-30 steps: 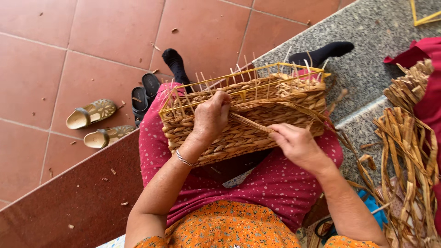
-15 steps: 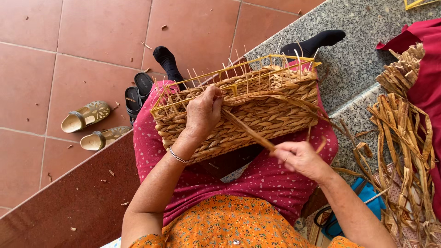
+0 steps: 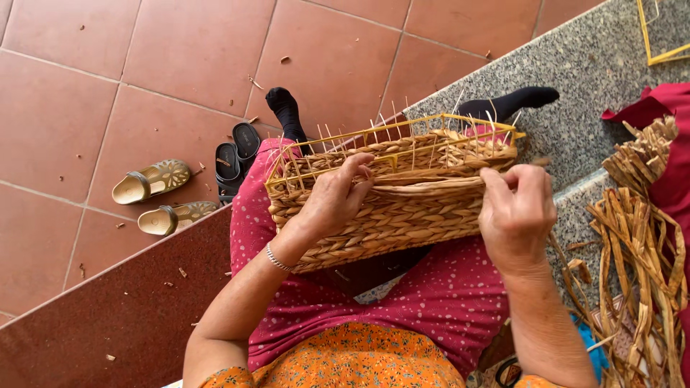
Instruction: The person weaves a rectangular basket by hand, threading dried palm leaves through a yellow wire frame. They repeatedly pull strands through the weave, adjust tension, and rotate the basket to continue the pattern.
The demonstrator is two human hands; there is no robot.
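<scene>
A half-woven straw basket [image 3: 402, 215] on a yellow wire frame rests on my lap, over red dotted trousers. My left hand [image 3: 332, 201] presses on the basket's near wall, fingers curled over the weave near the rim. My right hand [image 3: 516, 208] is at the basket's right end, fingers pinched on a flat straw strand [image 3: 424, 190] that runs level along the wall toward my left hand. Thin yellow wire uprights stick up along the top edge.
A pile of dried straw strands [image 3: 640, 244] lies at my right on the grey stone step [image 3: 589, 79]. Two beige sandals [image 3: 154, 197] and a black pair [image 3: 233, 158] sit on the red tiled floor at left. Straw scraps litter the tiles.
My right hand has moved from below the basket up to its right end, pulling the strand from a slant to level along the wall. My left hand stayed on the basket.
</scene>
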